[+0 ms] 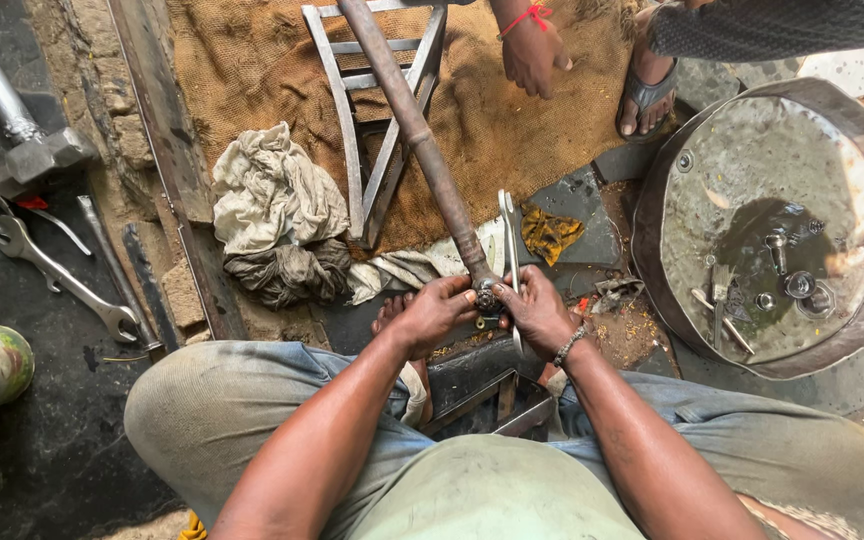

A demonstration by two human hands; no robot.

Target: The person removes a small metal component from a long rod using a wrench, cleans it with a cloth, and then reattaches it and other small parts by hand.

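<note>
Both hands clamped at the near end of the long rusty steel shaft.
Left hand grips its end fitting; right hand closed on a flat silver spanner; crumpled grey rags crowd left, round metal tray right.

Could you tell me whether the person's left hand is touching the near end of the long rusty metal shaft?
Touching: in the head view the left hand wraps its fingers around the near end of the long rusty metal shaft.

Single head-worn camera, looking steeply down over the wearer's knees, close on both hands at frame centre, brown burlap mat at top, round dented metal pan at right edge, dark floor left
</note>
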